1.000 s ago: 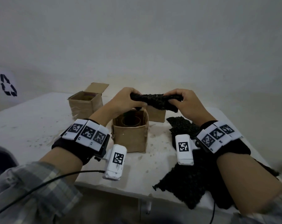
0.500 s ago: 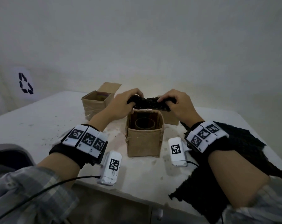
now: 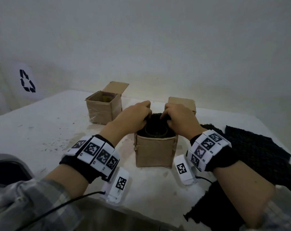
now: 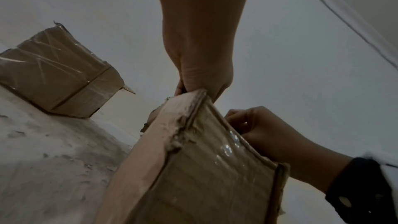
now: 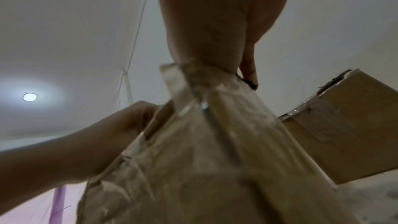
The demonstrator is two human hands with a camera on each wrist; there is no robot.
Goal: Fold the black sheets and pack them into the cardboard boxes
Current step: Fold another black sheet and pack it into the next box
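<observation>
Gripping a folded black sheet [image 3: 155,118] inside the near box [image 3: 155,151], both hands' curled fingers [image 3: 145,105]; spare sheets [image 3: 251,147] alongside.

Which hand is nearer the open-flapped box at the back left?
Left. The left hand is beside that box, at the near box's left rim; the right hand is farther right.

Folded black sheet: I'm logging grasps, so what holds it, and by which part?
Both hands: the left hand and right hand grip the folded black sheet at its opposite ends, over the near cardboard box.
</observation>
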